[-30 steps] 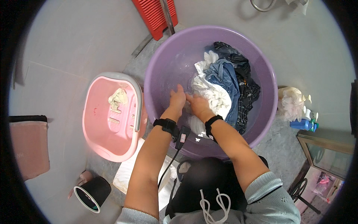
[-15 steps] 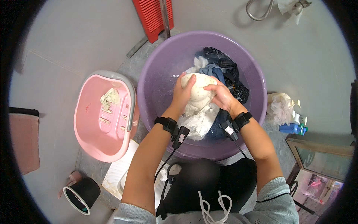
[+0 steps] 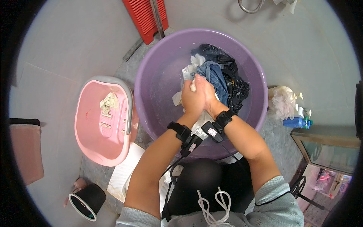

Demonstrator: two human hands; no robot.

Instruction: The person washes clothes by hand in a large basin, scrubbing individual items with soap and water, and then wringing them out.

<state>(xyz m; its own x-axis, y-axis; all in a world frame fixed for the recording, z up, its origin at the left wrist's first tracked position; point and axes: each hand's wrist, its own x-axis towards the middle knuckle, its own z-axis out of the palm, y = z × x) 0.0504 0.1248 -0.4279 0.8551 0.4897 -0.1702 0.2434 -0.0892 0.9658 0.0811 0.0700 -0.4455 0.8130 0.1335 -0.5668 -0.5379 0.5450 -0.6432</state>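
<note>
Over a purple basin [image 3: 143,113] of water, my left hand [image 3: 192,100] and my right hand [image 3: 206,90] are pressed together, closed round a cream-white cloth [image 3: 193,86]. Most of that cloth is hidden by my fingers. A pale flap [image 3: 176,99] shows beside my left hand, and white fabric [image 3: 198,126] lies below my wrists. Just beyond my hands, blue denim [image 3: 213,77] sits in the water, next to dark wet clothes [image 3: 236,89] on the right. A white piece of cloth [image 3: 194,62] lies at the far side of the pile.
Left of the basin stands a pink foot tub [image 3: 85,128] with a small pale cloth [image 3: 109,102] inside. A red washboard [image 3: 145,17] leans at the back. Bottles [image 3: 297,122] and a mesh bath puff [image 3: 283,108] are at the right; a black bin [image 3: 90,198] stands at the lower left.
My hands have come together and squeezed the spread cream cloth into a small bundle between them. My right hand has moved left, against my left hand. The view has shifted slightly.
</note>
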